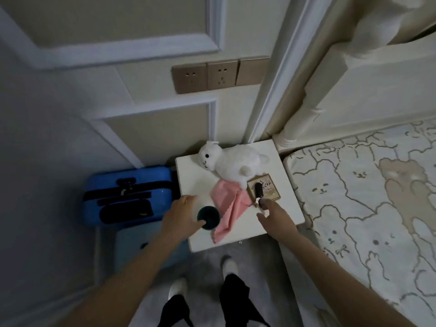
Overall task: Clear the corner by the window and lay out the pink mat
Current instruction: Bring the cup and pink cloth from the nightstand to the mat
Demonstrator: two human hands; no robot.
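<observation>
A crumpled pink mat (232, 208) lies on the white bedside table (195, 180). Its far end is tucked under a white plush toy (232, 165), and its near end hangs over the table's front edge. A dark green cup (208, 218) stands on the mat's left side. My left hand (181, 213) is open beside the cup, thumb touching its near side. My right hand (274, 218) is open, its index fingertip at the near end of a black object (258, 188) lying on a brown card (264, 188).
A blue suitcase (128, 194) stands left of the table with a pale blue box (151, 244) in front of it. A bed with a bear-print cover (365, 208) is on the right. Brown wall sockets (219, 75) sit above the table. My feet stand on grey floor (205, 260).
</observation>
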